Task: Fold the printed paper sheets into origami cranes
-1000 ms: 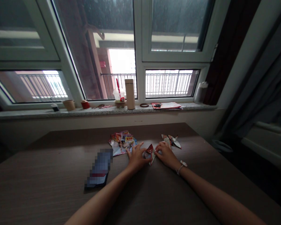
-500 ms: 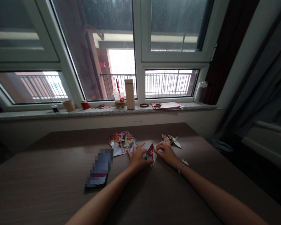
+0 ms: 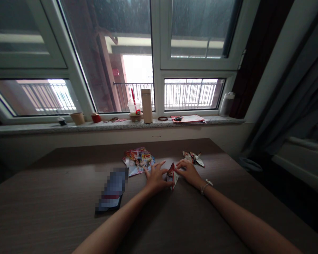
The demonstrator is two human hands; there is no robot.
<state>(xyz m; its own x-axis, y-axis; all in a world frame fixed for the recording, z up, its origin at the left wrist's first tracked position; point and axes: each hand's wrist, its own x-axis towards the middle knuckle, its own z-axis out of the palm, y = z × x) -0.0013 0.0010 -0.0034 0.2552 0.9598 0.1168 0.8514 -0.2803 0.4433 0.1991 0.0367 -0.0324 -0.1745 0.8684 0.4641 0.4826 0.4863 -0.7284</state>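
Note:
A small folded piece of printed paper, white and red with a pointed tip, stands on the table between my hands. My left hand grips its left side and lower edge between thumb and fingertips, the other fingers spread. From the right, the bent fingers of my right hand pinch at its upper edge; their exact contact is partly hidden. Just beyond the right hand lie folded paper pieces with pointed, wing-like flaps. Behind my left hand is a fanned pile of colourful printed sheets.
A phone, blurred out, lies left of my left forearm on the brown table. Along the windowsill stand a beige thermos, a paper cup, a plastic cup with a red straw, and scissors on papers.
The folded paper has shifted very slightly right and tilted a little between my fingers. Both hands stay in nearly the same place.

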